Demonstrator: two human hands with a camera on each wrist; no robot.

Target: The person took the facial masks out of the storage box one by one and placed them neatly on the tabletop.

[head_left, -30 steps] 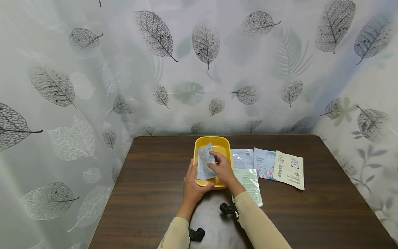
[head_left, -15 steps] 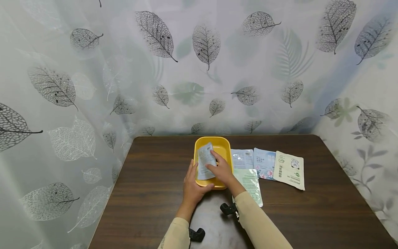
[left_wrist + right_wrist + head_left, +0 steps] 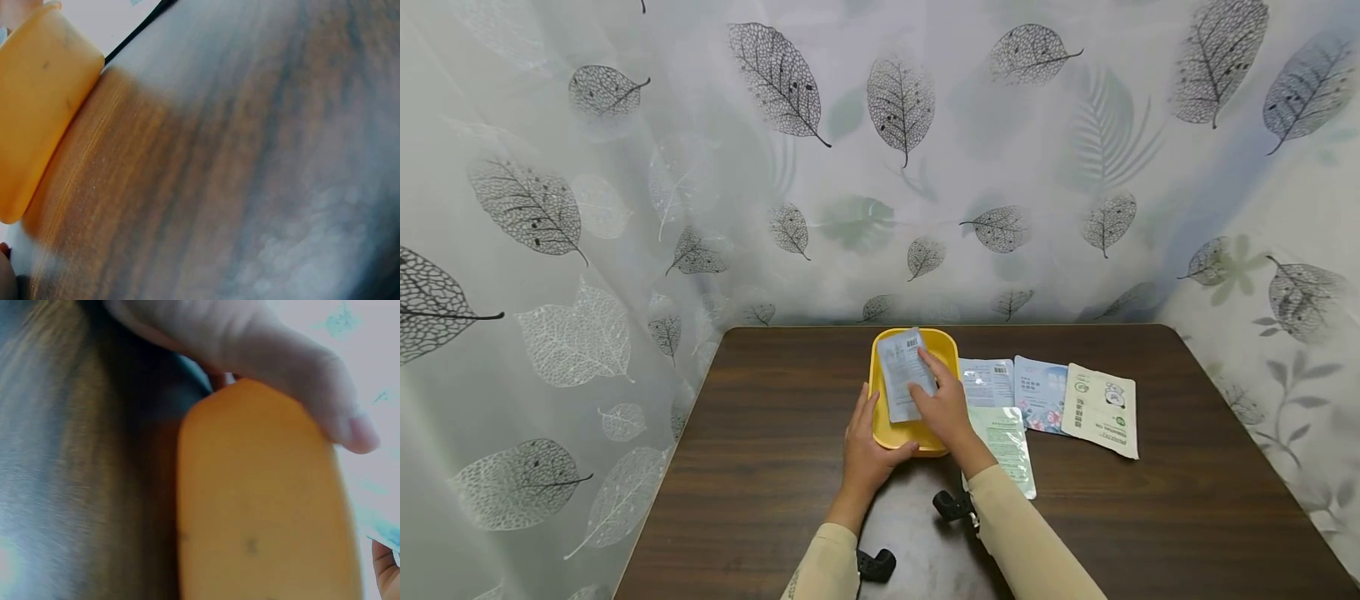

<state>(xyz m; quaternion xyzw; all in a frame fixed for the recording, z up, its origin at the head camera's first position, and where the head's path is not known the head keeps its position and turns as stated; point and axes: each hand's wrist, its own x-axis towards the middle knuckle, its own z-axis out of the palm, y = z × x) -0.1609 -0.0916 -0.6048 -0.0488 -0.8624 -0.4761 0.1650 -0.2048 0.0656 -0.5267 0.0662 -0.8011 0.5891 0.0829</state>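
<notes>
In the head view my left hand (image 3: 867, 458) holds a yellow plastic tray (image 3: 895, 437) at its near left corner, with the fingers along the left side and the thumb at the near end. My right hand (image 3: 947, 408) pinches the right edge of a light-blue flat sachet (image 3: 901, 375) over the tray. The sachet's printed side with a barcode faces up, and its top end overlaps the tray's far rim. The right wrist view shows a thumb (image 3: 325, 394) over the rim of the tray (image 3: 262, 500). Only the tray's outer wall (image 3: 44, 106) shows large in the left wrist view.
Right of the tray lie a silvery-blue sachet (image 3: 988, 383), a blue flowered sachet (image 3: 1040, 396) and a cream sachet with a cartoon animal (image 3: 1101, 410). Nearer lies a pale green sachet (image 3: 1007, 446), partly under the right forearm. A leaf-patterned curtain (image 3: 850, 167) hangs behind the brown table (image 3: 760, 467).
My right hand has shifted the light-blue sachet from low in the tray towards the far rim and slightly right, turning it a little. The left hand and tray stay nearly in place.
</notes>
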